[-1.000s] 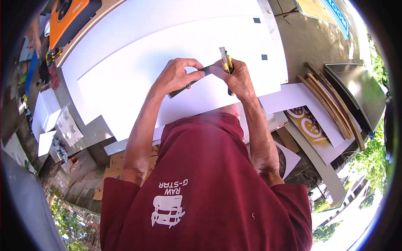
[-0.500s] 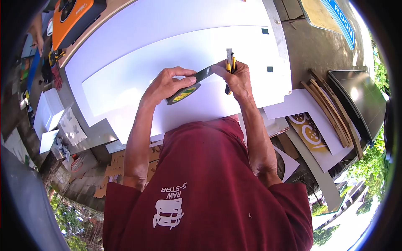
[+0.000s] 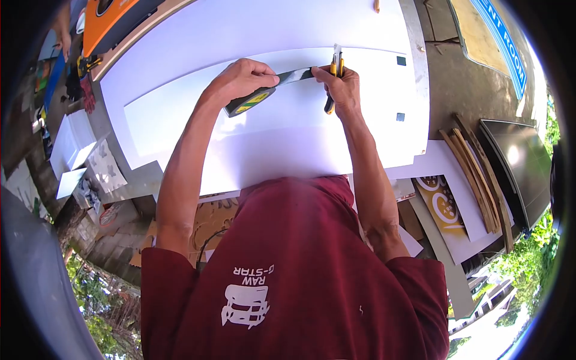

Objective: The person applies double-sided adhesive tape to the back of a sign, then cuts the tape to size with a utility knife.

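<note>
My left hand [image 3: 245, 80] is closed around a dark roll of tape [image 3: 251, 103] with a yellow and green label at its core. A strip of tape [image 3: 295, 76] stretches from the roll across to my right hand [image 3: 342, 87], whose fingers pinch its end. That same hand also grips a yellow and black utility knife [image 3: 330, 102], its metal blade end pointing away from me. Both hands are above a white sheet [image 3: 180, 120] lying on a larger white board. Two small dark tape squares [image 3: 401, 60] are stuck near the sheet's right edge.
An orange machine [image 3: 114, 24] stands at the upper left, with another person's hand [image 3: 64, 43] beyond it. On the right are wooden strips [image 3: 474, 174], a dark glossy panel [image 3: 519, 168] and a blue-lettered sign [image 3: 504, 48]. Cut cardboard [image 3: 210, 225] lies below the table edge.
Both hands have moved farther from my body, and the strip between them is longer. The view has shifted slightly, so the table appears lower and to the right.
</note>
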A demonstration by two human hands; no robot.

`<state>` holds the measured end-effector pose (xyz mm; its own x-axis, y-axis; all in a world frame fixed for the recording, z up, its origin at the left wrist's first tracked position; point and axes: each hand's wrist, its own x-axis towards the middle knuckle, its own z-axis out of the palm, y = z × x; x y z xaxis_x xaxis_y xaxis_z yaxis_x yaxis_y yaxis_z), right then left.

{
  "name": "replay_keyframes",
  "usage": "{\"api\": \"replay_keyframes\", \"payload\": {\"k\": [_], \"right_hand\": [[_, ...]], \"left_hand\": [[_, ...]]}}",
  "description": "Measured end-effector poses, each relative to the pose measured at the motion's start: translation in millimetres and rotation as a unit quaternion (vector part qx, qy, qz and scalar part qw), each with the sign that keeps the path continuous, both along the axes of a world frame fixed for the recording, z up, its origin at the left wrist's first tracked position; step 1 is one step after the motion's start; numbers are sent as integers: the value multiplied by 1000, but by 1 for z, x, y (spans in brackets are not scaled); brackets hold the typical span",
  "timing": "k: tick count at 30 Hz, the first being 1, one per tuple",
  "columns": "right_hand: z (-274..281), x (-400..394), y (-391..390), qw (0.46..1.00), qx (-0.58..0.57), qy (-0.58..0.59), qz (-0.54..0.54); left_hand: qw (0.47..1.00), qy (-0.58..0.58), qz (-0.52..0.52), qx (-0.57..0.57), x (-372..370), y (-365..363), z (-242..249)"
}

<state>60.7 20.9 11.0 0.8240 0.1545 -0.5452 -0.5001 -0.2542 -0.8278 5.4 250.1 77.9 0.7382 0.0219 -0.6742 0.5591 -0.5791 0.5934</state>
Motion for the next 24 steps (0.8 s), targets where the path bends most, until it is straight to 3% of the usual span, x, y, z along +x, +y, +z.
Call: {"api": "replay_keyframes", "payload": {"k": [5, 8, 13, 24], "right_hand": [[-15, 12, 33, 988, -144, -38, 29], [-21, 18, 49, 970, -230, -75, 27], [-28, 24, 52, 939, -309, -147, 32], [-28, 21, 66, 924, -355, -138, 37]], "left_hand": [[990, -1, -14, 142, 25, 14, -14], [974, -22, -74, 215, 47, 14, -18], [966, -7, -92, 241, 69, 6, -24], [969, 1, -74, 236, 67, 16, -38]]}}
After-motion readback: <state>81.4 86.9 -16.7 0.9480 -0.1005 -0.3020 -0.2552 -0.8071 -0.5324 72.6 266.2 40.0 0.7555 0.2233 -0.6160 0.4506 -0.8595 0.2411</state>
